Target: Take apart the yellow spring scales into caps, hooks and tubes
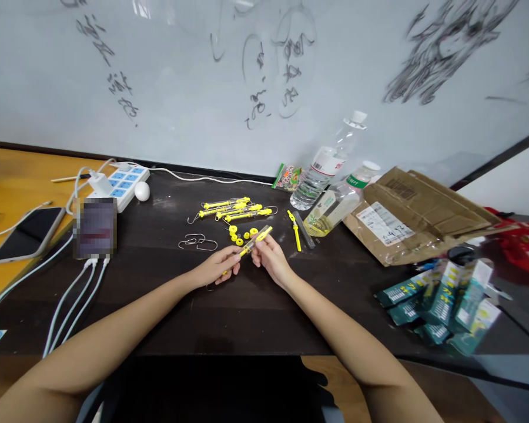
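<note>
Between my two hands is a yellow spring scale (254, 239) with a clear tube, tilted up to the right. My left hand (218, 265) closes its fingers around the lower end, and a bit of metal hook shows below them. With thumb and fingers, my right hand (272, 259) pinches the upper yellow end. Several small yellow caps (233, 230) lie just behind my hands. Farther back, several assembled spring scales (233, 209) rest in a group. Loose metal hooks (198, 241) lie to the left. On the right are a yellow inner strip (295, 230) and a clear tube (305, 232).
Right of the parts stand a water bottle (321, 170) and a bottle of yellowish liquid (335, 205). Beyond them are a cardboard package (405, 235) and several green boxes (441, 299). A power strip (127, 185), cables and a phone (29, 232) occupy the left side. A whiteboard (180, 88) rises behind.
</note>
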Action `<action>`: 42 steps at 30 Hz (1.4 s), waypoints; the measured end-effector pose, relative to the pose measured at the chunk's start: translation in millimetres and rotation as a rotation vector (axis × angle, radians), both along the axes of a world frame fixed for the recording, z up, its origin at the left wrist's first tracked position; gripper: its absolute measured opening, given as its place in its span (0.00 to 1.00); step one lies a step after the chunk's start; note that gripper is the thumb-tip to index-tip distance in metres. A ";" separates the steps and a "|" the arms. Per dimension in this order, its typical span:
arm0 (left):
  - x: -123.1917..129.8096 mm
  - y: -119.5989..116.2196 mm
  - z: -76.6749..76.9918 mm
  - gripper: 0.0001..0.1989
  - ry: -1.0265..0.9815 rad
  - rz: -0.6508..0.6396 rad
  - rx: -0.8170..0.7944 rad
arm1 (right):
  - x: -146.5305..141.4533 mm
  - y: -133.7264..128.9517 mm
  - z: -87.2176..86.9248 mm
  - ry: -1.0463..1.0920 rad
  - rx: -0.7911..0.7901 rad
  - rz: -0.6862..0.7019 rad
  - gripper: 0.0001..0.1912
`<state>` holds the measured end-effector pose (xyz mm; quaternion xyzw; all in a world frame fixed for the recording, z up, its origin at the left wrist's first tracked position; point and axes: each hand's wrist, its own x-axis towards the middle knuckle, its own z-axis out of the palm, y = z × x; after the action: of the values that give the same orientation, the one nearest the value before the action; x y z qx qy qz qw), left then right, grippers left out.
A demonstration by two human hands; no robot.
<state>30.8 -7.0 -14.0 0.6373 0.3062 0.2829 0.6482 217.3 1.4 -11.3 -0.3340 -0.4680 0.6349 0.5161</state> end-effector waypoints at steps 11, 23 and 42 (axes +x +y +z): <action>-0.2 2.3 -3.6 0.25 0.004 0.043 -0.042 | 13.7 9.9 10.7 -0.045 0.063 -0.109 0.17; -2.4 0.2 0.1 0.18 0.108 -0.009 0.004 | 83.2 51.7 13.4 -0.662 0.323 -0.676 0.24; -0.4 0.4 -0.5 0.17 -0.033 0.058 -0.134 | 72.8 37.8 17.5 -1.844 0.317 -0.506 0.08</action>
<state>30.4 -6.6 -14.5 0.5786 0.3319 0.2910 0.6858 290.1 39.2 6.2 -0.7182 -0.6833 -0.0769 0.1065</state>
